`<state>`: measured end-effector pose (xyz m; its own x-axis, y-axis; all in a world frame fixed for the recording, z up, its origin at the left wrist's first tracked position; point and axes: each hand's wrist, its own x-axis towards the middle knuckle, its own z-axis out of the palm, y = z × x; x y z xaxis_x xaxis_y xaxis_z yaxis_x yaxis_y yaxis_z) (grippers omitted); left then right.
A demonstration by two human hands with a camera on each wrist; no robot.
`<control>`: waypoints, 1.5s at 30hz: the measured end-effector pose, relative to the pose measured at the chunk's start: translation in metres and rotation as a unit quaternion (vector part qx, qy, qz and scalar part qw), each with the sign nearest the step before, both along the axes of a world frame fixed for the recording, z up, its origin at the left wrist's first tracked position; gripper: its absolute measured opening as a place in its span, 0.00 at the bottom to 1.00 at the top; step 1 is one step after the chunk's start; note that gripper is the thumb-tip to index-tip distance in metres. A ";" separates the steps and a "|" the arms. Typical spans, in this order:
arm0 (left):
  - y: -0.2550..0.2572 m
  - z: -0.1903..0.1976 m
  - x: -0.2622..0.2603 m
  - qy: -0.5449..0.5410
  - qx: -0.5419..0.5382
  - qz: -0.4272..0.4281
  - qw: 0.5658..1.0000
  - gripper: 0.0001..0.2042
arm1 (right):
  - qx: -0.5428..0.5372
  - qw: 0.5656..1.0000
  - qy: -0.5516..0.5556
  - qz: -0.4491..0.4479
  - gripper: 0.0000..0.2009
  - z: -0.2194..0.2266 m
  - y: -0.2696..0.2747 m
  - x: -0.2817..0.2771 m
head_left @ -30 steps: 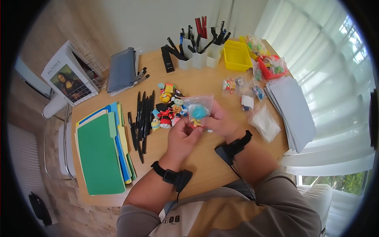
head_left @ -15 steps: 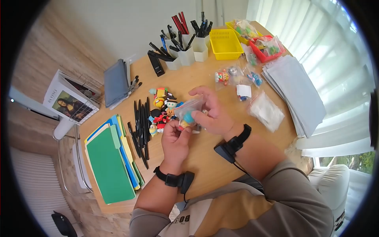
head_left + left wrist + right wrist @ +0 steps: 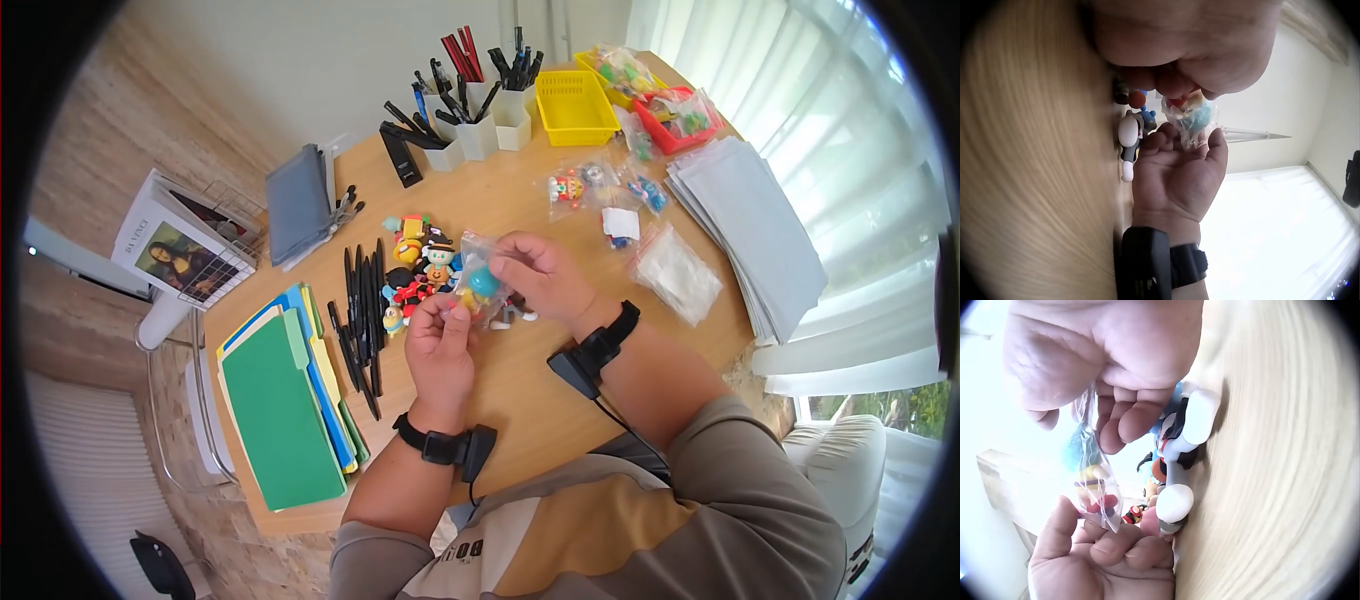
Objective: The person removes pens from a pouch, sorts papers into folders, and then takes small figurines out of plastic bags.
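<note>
"holding what, those two hands?"

"a small clear plastic bag (image 3: pixel 472 248), raised just above the desk (image 3: pixel 520 400). the right hand (image 3: pixel 545 280) pinches its upper part, and the left hand (image 3: pixel 442 360) grips the lower end between thumb and fingers."

"and the thing in it?"

"a toy figure (image 3: pixel 482 281), turquoise on top, yellow and red lower down. it sits inside the bag, between the hands, tilted in the head view."

"anything right by them?"

"a white and grey figure (image 3: pixel 1175 501) on the desk, under the right hand. next to the left hand there's a cluster of colourful toy figures (image 3: pixel 437 262), packed close, one in a black hat."

"further left?"

"black pens (image 3: pixel 362 300) laid side by side, more or less, then a stack of file folders with a green folder (image 3: pixel 280 400) on top. past those, a wire rack (image 3: pixel 215 275) with a mona lisa cover in it."

"and over on the right?"

"bagged figures (image 3: pixel 566 187), a pile of empty-looking clear bags (image 3: pixel 678 277) and a fanned stack of grey envelopes (image 3: pixel 750 230). at the far side are white pen holders (image 3: pixel 478 138), a yellow basket (image 3: pixel 575 108) and a red basket (image 3: pixel 665 137) holding more bags."
</note>
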<state>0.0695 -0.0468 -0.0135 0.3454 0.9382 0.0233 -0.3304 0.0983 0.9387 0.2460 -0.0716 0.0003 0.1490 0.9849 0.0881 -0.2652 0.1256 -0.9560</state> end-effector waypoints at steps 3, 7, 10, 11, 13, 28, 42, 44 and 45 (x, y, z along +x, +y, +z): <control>0.002 -0.005 -0.004 -0.032 0.007 -0.034 0.999 0.11 | -0.019 1.000 0.014 0.008 0.06 0.000 0.001 -0.001; 0.002 -0.006 0.000 -0.060 0.050 -0.054 0.995 0.16 | -0.020 0.997 0.067 0.010 0.05 -0.008 0.006 0.003; -0.005 0.003 0.005 -0.064 0.044 -0.041 0.996 0.18 | -0.022 0.995 0.099 0.016 0.05 -0.008 0.006 0.004; -0.006 0.005 0.006 -0.070 0.037 -0.031 0.996 0.18 | -0.022 0.995 0.099 0.016 0.05 -0.007 0.006 0.004; -0.003 0.005 0.005 -0.058 0.029 -0.051 0.997 0.16 | -0.014 0.994 0.108 0.013 0.05 -0.007 0.006 0.004; -0.002 0.004 0.000 0.033 0.026 -0.014 0.999 0.15 | 0.024 0.985 0.168 -0.016 0.12 -0.012 0.008 0.010; 0.001 0.003 0.003 -0.019 0.011 0.032 0.999 0.13 | -0.004 0.991 0.065 0.118 0.16 -0.013 0.006 0.008; -0.002 0.007 0.007 -0.017 0.027 0.039 0.999 0.12 | 0.004 0.989 0.068 0.129 0.17 -0.012 0.006 0.009; -0.001 0.006 0.005 -0.017 0.027 0.040 0.999 0.12 | 0.007 0.989 0.068 0.134 0.17 -0.015 0.007 0.009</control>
